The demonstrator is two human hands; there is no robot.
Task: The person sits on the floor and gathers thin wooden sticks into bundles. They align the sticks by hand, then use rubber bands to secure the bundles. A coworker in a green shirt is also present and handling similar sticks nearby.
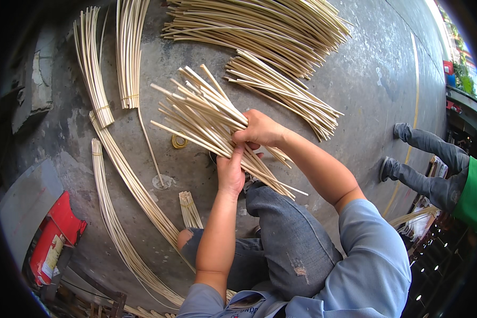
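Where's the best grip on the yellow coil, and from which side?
Probably best to pinch the coil by its lower rim, coming from the lower left: it looks flat on the floor, and the held sticks pass over its upper edge.

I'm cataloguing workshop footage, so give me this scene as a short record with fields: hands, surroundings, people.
Left hand: closed on thin, pale, cane-like rods
Right hand: closed on the same rods, slightly beyond the left
Rod ends: fanned toward upper left
Surface: grey concrete floor
Ahead: large pile of pale rods, smaller pale pile beside it
At left: long, tied pale bundles
Near hands: small yellow coil
Other person: right side, grey trousers, green garment
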